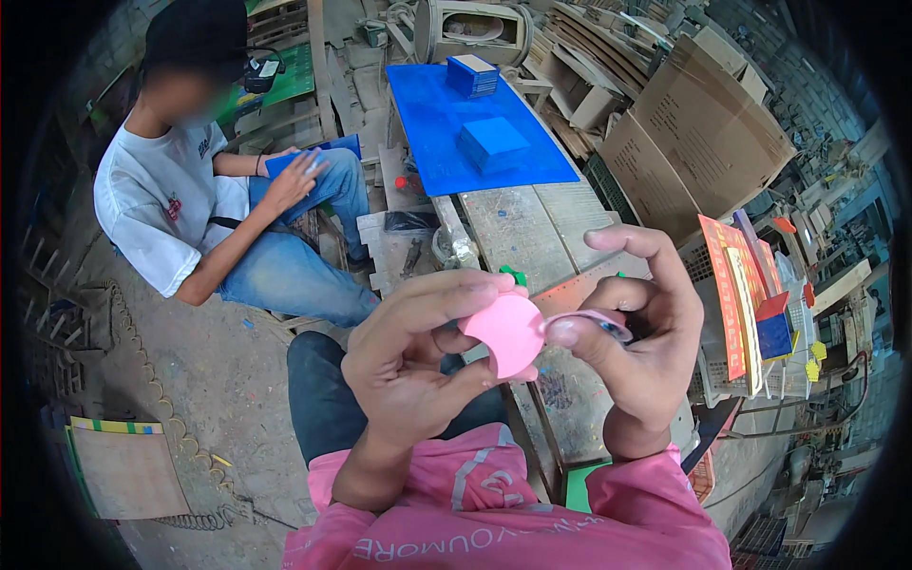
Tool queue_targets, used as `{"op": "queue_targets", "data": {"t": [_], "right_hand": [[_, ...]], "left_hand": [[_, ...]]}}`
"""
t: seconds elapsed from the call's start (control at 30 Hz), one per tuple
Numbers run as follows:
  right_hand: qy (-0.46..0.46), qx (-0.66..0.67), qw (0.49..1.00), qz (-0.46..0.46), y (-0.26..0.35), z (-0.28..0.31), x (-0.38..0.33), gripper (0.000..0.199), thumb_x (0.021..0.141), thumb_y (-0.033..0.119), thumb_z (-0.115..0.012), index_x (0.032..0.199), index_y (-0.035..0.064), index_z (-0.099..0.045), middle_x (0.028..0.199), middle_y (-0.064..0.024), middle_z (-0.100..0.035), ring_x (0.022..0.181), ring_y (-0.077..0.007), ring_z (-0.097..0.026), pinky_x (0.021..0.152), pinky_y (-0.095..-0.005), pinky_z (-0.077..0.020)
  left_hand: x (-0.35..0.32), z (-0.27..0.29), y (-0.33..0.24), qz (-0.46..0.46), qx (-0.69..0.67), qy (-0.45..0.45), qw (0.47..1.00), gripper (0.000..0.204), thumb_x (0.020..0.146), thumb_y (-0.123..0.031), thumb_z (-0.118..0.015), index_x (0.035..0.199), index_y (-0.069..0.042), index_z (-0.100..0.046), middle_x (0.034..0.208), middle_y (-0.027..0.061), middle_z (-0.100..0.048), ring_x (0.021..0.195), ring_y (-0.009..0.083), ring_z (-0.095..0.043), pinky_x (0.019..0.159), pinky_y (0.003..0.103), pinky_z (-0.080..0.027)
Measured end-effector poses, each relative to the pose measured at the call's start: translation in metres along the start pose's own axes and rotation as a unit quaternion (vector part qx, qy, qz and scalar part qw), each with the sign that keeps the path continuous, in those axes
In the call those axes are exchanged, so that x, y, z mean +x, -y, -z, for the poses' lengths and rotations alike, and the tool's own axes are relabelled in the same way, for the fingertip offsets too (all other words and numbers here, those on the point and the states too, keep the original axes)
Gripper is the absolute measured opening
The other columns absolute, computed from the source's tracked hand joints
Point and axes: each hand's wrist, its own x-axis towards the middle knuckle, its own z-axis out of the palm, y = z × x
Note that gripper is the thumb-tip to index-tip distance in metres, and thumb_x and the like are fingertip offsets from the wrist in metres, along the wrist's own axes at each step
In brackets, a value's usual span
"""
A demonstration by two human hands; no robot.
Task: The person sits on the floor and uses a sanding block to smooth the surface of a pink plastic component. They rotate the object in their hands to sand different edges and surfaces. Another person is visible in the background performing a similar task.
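The left hand (pixel 404 370) has its grip closed on a pink notched piece (pixel 510 332), fingers over the upper edge and thumb under the lower one, its concave cut facing left toward the palm. The piece is held up in mid-air between the two hands, over the near side of the table (pixel 494 239). The right hand (pixel 655 356) has a narrow grip, thumb and bent finger pinching a small pink-edged oval piece (pixel 616 328) (what it is exactly, I cannot tell), while another finger arches up, apart from it. The oval piece's tip comes up to the right edge of the pink one; whether they touch is unclear. Beyond the hands, an orange-red strip (pixel 570 293) lies on the table, with a small green piece (pixel 514 275) showing just above the left fingertips. Farther along, a blue sheet (pixel 423 119) carries a stack of blue panels (pixel 492 144) and, behind it, a smaller blue stack with a pale top (pixel 472 76). To the left, a seated co-worker (pixel 161 209) in a white shirt holds a blue panel. An opened cardboard box (pixel 693 128) stands right of the table.
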Motion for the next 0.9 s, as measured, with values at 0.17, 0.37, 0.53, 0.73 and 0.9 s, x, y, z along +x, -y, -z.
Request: {"op": "queue_targets", "data": {"t": [0.17,0.37,0.53,0.73,0.9], "right_hand": [[0.067,0.002,0.998,0.018,0.001,-0.004,-0.011,0.054,0.069,0.002,-0.077,0.114,-0.0002,-0.047,0.053,0.0006,-0.056,0.05,-0.0025,-0.051,0.052,-0.0159,-0.0353],[0.087,-0.026,0.995,0.048,-0.006,-0.008,-0.007,0.056,0.067,0.004,-0.079,0.113,0.0004,-0.048,0.049,0.0003,-0.053,0.046,-0.0043,-0.051,0.051,-0.0167,-0.0358],[0.048,-0.04,0.998,0.001,-0.001,-0.001,-0.001,0.052,0.067,0.003,-0.078,0.111,0.0001,-0.049,0.05,0.001,-0.054,0.048,-0.0021,-0.05,0.051,-0.0158,-0.0351],[0.041,-0.051,0.997,0.028,0.002,0.002,-0.002,0.052,0.066,0.003,-0.078,0.11,0.0008,-0.05,0.05,0.0021,-0.053,0.049,-0.0008,-0.048,0.051,-0.0152,-0.0342],[0.096,-0.059,0.992,0.063,-0.003,-0.009,-0.003,0.055,0.065,0.006,-0.081,0.111,0.0019,-0.05,0.047,0.0,-0.05,0.045,-0.0023,-0.046,0.05,-0.0157,-0.0328]], "left_hand": [[-0.001,0.006,0.006,-0.035,-0.001,0.003,0.999,0.053,0.063,-0.007,-0.081,0.107,0.002,-0.053,0.109,0.0211,-0.055,0.096,0.0293,-0.062,0.079,0.036,-0.055],[0.001,0.001,0.0,-0.033,-0.008,-0.011,0.999,0.039,0.066,0.009,-0.071,0.103,0.007,-0.058,0.107,0.0211,-0.057,0.099,0.0291,-0.061,0.079,0.032,-0.056],[-0.001,0.002,0.003,-0.008,-0.01,0.011,1.0,0.05,0.065,-0.005,-0.079,0.107,0.003,-0.053,0.108,0.0214,-0.055,0.097,0.0292,-0.061,0.081,0.035,-0.054],[-0.001,0.003,0.005,-0.003,-0.018,0.013,1.0,0.046,0.067,0.005,-0.074,0.108,0.005,-0.053,0.109,0.022,-0.055,0.1,0.0292,-0.06,0.084,0.036,-0.054],[-0.002,0.001,0.003,-0.001,-0.026,-0.015,1.0,0.042,0.065,0.008,-0.073,0.104,0.007,-0.057,0.108,0.0222,-0.056,0.1,0.0282,-0.06,0.082,0.033,-0.055]]}}
